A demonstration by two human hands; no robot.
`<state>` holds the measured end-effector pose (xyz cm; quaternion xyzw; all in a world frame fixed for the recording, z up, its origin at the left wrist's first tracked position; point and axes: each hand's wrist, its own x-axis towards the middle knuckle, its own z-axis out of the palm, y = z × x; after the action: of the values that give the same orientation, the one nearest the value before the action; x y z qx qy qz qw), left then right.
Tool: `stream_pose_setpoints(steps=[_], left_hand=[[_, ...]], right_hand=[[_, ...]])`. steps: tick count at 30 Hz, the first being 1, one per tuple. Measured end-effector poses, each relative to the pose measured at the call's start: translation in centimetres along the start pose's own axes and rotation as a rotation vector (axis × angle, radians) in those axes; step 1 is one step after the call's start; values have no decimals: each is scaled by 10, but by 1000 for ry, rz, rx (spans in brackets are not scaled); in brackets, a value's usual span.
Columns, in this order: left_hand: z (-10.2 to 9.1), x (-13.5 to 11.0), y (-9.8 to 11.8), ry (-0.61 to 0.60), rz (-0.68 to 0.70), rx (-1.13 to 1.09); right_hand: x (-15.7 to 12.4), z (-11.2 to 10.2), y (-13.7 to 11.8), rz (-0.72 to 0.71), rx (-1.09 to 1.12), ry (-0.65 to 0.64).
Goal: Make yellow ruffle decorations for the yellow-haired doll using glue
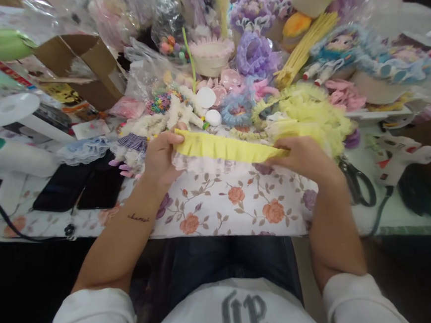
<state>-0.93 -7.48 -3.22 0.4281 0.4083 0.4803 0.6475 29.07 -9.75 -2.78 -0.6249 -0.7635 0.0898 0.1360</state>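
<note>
A strip of pleated yellow ribbon (225,148) is stretched flat between both hands above the flowered tablecloth (237,204). My left hand (161,158) pinches its left end, thumb on top. My right hand (305,159) grips the right end, where the strip runs into a loose heap of yellow frilled trim (309,114). Just behind the strip lie a white pipe-cleaner figure (167,118) and two white discs (206,98).
Black scissors (357,180) and a white glue gun (401,157) lie to the right. Two dark phones (83,187) rest at left beside a white lamp base (6,111). A cardboard box (84,67), purple ruffle flowers (255,54), yellow sticks (304,50) and a blue doll (341,47) crowd the back.
</note>
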Motion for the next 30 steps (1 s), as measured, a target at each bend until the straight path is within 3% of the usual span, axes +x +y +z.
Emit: stream_pose_setpoints(steps=[3, 7, 11, 15, 18, 23, 27, 30], left_hand=[[-1, 8, -16, -6, -25, 93], [4, 9, -31, -85, -75, 383], [7, 10, -34, -31, -80, 299], [7, 12, -35, 19, -95, 251], [7, 12, -36, 16, -98, 255], [9, 10, -36, -11, -77, 249], [9, 10, -37, -28, -60, 246], [9, 9, -38, -35, -66, 253]], right_hand=[[1, 3, 25, 163, -242, 135], [-4, 6, 41, 193, -298, 27], [-15, -7, 29, 87, -208, -31], [-21, -20, 13, -23, 24, -42], [-19, -19, 11, -5, 107, -14], [-14, -10, 26, 69, -13, 57], [-22, -22, 38, -8, 299, -25], [-28, -32, 38, -13, 524, 66]])
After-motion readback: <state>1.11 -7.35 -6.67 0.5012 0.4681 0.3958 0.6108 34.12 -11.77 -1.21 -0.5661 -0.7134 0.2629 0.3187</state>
